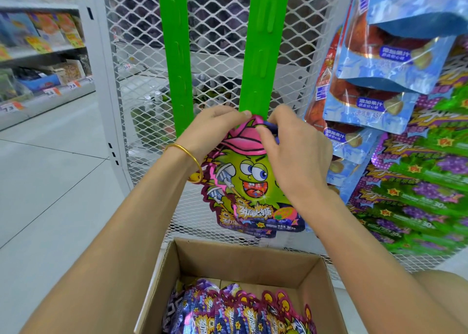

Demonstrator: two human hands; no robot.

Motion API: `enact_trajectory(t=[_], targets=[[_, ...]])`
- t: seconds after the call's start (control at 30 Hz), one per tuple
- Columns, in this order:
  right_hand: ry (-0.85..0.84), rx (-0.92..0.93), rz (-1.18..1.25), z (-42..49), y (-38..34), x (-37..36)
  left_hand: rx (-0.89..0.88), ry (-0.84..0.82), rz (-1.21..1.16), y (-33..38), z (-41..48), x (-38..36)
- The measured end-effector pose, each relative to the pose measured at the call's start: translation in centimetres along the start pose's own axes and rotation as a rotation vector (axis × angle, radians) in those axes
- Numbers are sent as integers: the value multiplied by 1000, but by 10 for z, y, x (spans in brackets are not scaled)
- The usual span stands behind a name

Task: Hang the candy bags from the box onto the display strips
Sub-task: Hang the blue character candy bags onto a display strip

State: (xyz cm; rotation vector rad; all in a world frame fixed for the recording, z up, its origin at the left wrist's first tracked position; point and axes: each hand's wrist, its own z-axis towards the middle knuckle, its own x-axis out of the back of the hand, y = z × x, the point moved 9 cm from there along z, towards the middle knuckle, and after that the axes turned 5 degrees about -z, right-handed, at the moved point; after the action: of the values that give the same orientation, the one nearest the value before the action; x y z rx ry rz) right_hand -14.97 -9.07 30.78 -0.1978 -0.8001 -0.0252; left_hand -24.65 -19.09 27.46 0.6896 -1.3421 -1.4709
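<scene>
Two green display strips (174, 62) (263, 47) hang on the white mesh panel (222, 30). Two hands (210, 131) (296, 154) are in view, and the left wrist wears one gold bangle (187, 156). At least two green-faced candy bags (255, 181) are held up, one behind the other. One cardboard box (243, 265) sits below, with a packed row of bags (240, 313) too overlapped to count. At the right, four or five blue bags (374, 111) overlap in a column

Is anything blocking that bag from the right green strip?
Nothing visible. Both hands hold the candy bag's top right at the strip's lower end; above, the strip is bare.
</scene>
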Motion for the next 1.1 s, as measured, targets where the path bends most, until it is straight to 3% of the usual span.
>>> enact_trajectory(t=[0.2, 0.43, 0.5, 0.67, 0.93, 1.03, 1.1], targets=[[145, 60, -15, 4, -12, 10, 103, 0, -30, -9, 6, 3], [30, 3, 18, -2, -3, -6, 162, 24, 27, -18, 7, 6], [-12, -26, 39, -6, 2, -13, 122, -10, 79, -15, 5, 6], [-100, -23, 79, -15, 8, -23, -19, -295, 256, -9, -9, -11], [-103, 19, 95, -18, 10, -28, -247, -148, 589, -6, -6, -7], [-76, 46, 88, -26, 11, -24, -283, -118, 584, -4, -10, -8], [32, 81, 42, -36, 13, -14, -294, -75, 534, -4, -16, -5]])
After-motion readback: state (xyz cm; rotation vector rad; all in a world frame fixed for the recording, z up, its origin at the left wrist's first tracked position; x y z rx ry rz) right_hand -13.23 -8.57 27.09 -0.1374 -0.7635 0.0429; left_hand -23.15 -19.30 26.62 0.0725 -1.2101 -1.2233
